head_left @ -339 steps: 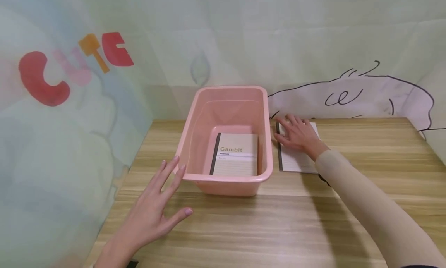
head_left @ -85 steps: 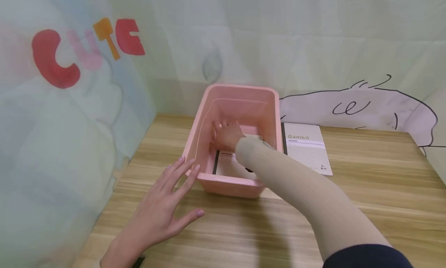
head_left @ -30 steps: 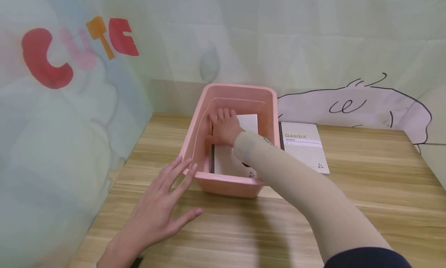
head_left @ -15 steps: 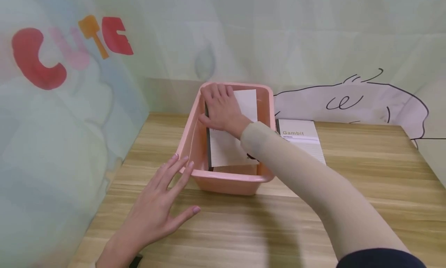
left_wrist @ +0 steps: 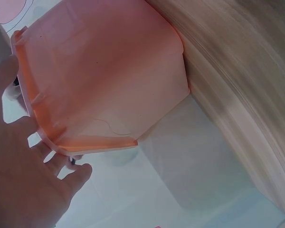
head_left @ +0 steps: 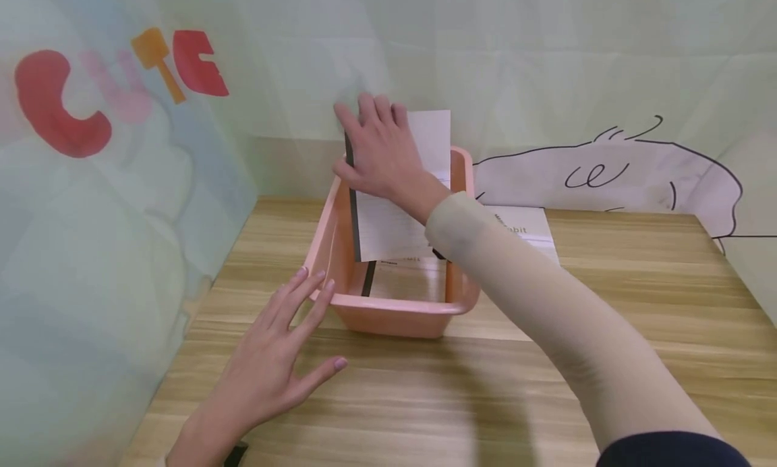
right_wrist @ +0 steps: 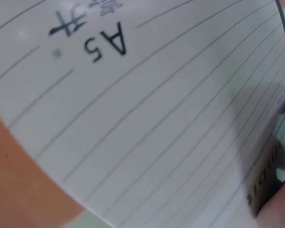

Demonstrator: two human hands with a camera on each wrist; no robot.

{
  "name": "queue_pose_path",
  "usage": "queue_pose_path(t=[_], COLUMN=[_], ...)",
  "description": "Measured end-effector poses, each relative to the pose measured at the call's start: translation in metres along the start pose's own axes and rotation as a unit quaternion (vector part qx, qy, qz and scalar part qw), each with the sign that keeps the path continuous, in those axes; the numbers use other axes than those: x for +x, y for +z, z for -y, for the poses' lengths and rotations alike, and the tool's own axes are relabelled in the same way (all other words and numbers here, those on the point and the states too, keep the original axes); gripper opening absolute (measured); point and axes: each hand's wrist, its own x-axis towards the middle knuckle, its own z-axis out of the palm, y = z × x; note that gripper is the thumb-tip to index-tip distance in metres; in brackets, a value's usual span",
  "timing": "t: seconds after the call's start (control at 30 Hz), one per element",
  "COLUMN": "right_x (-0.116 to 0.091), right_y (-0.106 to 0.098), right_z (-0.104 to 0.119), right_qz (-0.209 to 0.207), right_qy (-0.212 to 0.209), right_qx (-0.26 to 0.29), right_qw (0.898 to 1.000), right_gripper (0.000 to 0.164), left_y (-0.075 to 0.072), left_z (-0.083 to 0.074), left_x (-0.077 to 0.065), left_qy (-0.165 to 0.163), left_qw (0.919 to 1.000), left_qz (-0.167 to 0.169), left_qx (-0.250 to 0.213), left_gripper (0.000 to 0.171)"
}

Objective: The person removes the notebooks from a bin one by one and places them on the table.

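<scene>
The tabletop (head_left: 394,399) is backed by printed sheeting (head_left: 516,82). The pink bin (head_left: 394,322) is touched by the outspread left hand (head_left: 267,352); above its lower notebook (head_left: 408,283), an upper notebook (head_left: 388,227) is gripped by the right hand (head_left: 385,153).

A pale blue-and-green printed wall covering (head_left: 109,237) is spanning the left side, with chunky red, pink and orange letters (head_left: 150,47) spelling CUTE across it. A pale greenish, lightly creased back wall covering (head_left: 516,69) is hanging behind, where a lilac cartoon figure outlined in black (head_left: 643,167) is stretching along the lower right. A light-brown table with streaked wood grain (head_left: 394,399) is filling the foreground, and a soft shadow (head_left: 500,406) is lying across it.
</scene>
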Motion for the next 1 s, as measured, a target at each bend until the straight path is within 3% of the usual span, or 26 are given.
queue_pose_path(t=[0.3, 0.67, 0.87, 1.0], right_x=[-0.001, -0.01, -0.012, -0.018], right_y=[-0.039, -0.079, -0.1, -0.104], right_z=[-0.016, -0.04, -0.057, -0.07], right_qz=[-0.065, -0.154, -0.171, -0.16], right_qy=[-0.003, 0.021, 0.022, 0.027], right_qx=[0.012, 0.053, 0.04, 0.04], right_qw=[0.998, 0.986, 0.984, 0.986], right_gripper=[0.073, 0.07, 0.068, 0.067], left_y=[-0.001, -0.003, -0.004, -0.007], left_z=[0.002, 0.007, 0.011, 0.014], left_x=[-0.002, -0.005, -0.006, -0.008], left_qy=[-0.002, -0.007, -0.009, -0.01], left_qw=[1.0, 0.9998, 0.9997, 0.9997], left_qz=[-0.001, 0.008, 0.014, 0.015], left_qx=[-0.007, -0.014, -0.019, -0.019], left_gripper=[0.089, 0.09, 0.091, 0.091])
